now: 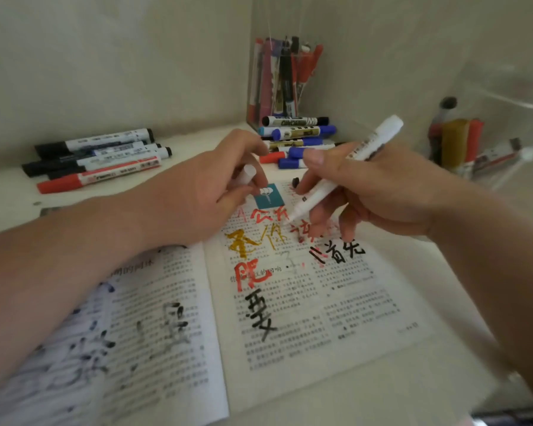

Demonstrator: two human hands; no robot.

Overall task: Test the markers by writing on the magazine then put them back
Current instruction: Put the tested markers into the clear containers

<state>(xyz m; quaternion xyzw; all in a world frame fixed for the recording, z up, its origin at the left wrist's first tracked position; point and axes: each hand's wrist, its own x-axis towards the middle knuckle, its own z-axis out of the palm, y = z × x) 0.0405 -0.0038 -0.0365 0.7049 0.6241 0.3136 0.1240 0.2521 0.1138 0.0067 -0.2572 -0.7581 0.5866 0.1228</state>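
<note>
white desk corner: marker test in progress

my right hand [379, 192] grips a white marker [345, 173], tip on the open magazine [305, 302] to draw a test stroke. my left hand [203, 189] pinches its cap [249, 174], kept ready for recapping. spare markers [96, 158] wait behind.

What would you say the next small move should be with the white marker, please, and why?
Probably press the white marker tip onto the magazine and draw a stroke: the right hand holds it uncapped, tip at the page, while the left hand holds its cap.
</note>
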